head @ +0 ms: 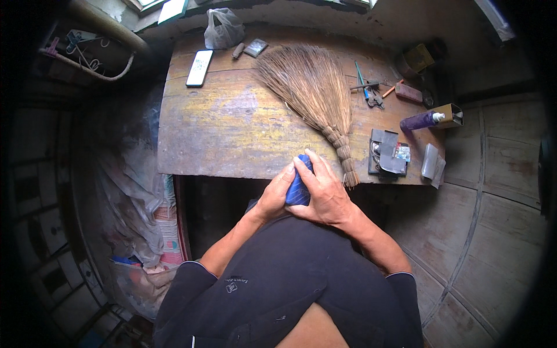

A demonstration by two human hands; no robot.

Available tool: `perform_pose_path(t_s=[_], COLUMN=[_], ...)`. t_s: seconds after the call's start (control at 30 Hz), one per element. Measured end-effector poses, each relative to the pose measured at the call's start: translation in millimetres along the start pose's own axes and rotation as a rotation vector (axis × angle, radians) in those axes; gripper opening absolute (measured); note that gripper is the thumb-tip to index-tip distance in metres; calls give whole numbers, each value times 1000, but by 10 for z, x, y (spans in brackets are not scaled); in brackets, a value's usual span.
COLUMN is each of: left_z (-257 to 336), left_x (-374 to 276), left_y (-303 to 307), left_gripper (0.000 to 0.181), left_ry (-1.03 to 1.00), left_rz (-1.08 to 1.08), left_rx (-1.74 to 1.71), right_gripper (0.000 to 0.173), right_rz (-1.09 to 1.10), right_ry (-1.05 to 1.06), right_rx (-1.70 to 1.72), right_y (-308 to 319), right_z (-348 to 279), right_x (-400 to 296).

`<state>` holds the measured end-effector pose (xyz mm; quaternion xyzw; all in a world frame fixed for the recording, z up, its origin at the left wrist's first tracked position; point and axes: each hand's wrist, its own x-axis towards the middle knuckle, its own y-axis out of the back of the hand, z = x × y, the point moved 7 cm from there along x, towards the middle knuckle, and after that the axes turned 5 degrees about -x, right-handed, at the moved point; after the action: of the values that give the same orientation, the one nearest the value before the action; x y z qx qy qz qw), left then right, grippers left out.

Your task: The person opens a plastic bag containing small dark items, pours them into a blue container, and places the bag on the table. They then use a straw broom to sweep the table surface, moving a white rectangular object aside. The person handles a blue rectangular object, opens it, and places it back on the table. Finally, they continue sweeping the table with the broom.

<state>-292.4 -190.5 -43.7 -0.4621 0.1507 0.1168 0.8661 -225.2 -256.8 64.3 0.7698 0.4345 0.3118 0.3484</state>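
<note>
Just in front of my body, at the near edge of the wooden table (209, 143), I hold a small blue object (298, 191) with thin diagonal lines across it. My left hand (275, 191) presses against its left side. My right hand (324, 191) wraps it from the right, its fingers over the upper part and the thumb at the lower end. What the object is cannot be made out, as fingers cover much of it. Right beside my right hand lies a straw hand broom (322, 91), its bound handle pointing towards me and its bristles fanned out away.
A lit smartphone (199, 68) and a plastic bag (223, 28) are at the back left. On the right are a purple spray bottle (417, 121), an open dark box (388, 152), a clear plastic packet (431, 161) and a teal pen (359, 73). Plastic sheeting (135, 209) hangs left.
</note>
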Motion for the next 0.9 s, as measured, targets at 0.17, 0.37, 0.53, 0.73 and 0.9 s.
perform_pose_path(t_s=[0.17,0.37,0.53,0.73,0.9], left_z=[84,73,-109,40,74], left_x=[-22,-21,132,155,131], left_y=[-101,-95,93,49,156], left_gripper=[46,45,42,52,52], left_ry=[-71,-34,239,378,312], left_rz=[-57,-73,99,70,108], left_rx=[146,85,-385,-603,-659], right_gripper=[80,82,93,86,87], right_rz=[39,19,-202,-473,-522], right_ry=[29,22,-113,-501,-469], right_rx=[42,59,270,1163,1258], right_y=[22,-7,-209,-524,-665], right_z=[38,75,413,803,775], right_x=[-41,-35,132,105,80])
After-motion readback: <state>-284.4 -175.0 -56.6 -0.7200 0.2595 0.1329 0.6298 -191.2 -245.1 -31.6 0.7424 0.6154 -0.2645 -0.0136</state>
